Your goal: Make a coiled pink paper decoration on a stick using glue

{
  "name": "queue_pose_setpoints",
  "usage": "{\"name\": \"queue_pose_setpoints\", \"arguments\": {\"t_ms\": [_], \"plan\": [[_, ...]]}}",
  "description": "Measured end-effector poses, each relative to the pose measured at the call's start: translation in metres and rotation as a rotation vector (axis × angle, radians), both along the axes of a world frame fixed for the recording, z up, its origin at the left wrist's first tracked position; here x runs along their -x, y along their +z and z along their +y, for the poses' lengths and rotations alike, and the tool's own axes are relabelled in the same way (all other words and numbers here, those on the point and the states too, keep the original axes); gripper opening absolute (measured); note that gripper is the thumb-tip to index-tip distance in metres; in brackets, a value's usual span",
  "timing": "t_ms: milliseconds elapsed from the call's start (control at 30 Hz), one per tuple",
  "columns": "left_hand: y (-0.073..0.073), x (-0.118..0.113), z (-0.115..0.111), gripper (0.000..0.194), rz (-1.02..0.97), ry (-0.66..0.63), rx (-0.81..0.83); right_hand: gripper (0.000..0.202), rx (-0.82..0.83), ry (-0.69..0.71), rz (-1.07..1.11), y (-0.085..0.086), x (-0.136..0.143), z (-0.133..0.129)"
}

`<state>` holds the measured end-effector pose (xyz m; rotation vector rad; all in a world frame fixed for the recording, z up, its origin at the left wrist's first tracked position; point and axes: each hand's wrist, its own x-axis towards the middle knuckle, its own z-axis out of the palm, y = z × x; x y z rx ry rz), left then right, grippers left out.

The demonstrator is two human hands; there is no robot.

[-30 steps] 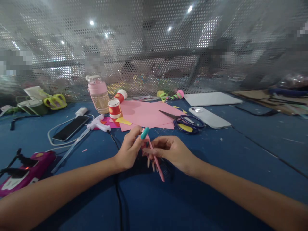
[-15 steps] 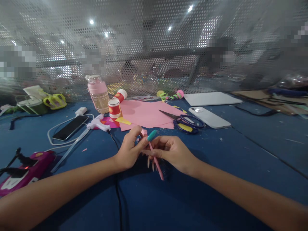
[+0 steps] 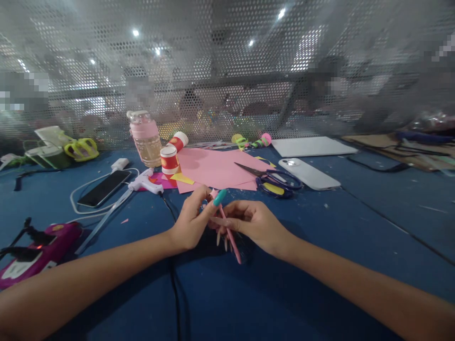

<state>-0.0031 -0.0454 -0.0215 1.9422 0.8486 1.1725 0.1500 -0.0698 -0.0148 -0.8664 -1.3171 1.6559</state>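
Both hands meet over the blue table, just in front of the pink paper sheets point(image 3: 220, 166). A thin pink stick point(image 3: 233, 245) slants between them, its lower end pointing toward me. My left hand point(image 3: 190, 220) pinches the upper end of the stick, where a small pink star-like piece point(image 3: 213, 193) shows beside the teal thumbnail. My right hand point(image 3: 258, 227) has its fingers closed round the middle of the stick, thumb on top. Some of the fingertips below the stick overlap and are partly hidden.
Blue-handled scissors point(image 3: 277, 182) and a white phone point(image 3: 309, 174) lie right of the paper. A white glue gun point(image 3: 145, 182), black phone point(image 3: 104, 188), bottle point(image 3: 145, 142) and red paper cup point(image 3: 169, 160) stand or lie left. A purple power strip point(image 3: 42, 251) sits near my left arm.
The left thumb has shifted slightly to the left and up along the pink stick, uncovering more of the star-like piece. The stick has moved slightly; the right hand has barely moved.
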Motion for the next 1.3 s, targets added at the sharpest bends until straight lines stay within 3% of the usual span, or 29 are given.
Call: {"name": "queue_pose_setpoints", "arguments": {"t_ms": [200,433,767,933,1300], "plan": [[0.0011,0.0006,0.0014,0.017,0.082,0.053,-0.112,0.029,-0.011,0.017,0.036,-0.0040,-0.0004,0.0010],[0.0014,0.0003,0.0023,0.023,0.102,0.057,-0.211,0.022,-0.043,0.030,0.072,-0.0050,0.0006,0.0012],[0.0015,0.0033,0.0000,0.030,0.011,-0.054,-0.204,0.024,-0.028,0.003,0.065,-0.0022,0.0006,0.0026],[0.0034,0.0018,-0.0002,0.024,0.041,-0.034,-0.122,0.022,-0.020,0.025,0.048,-0.0059,0.0001,0.0016],[0.0034,0.0001,0.0003,0.019,0.089,0.021,-0.113,0.025,-0.064,0.027,0.018,-0.0056,-0.0001,0.0011]]}}
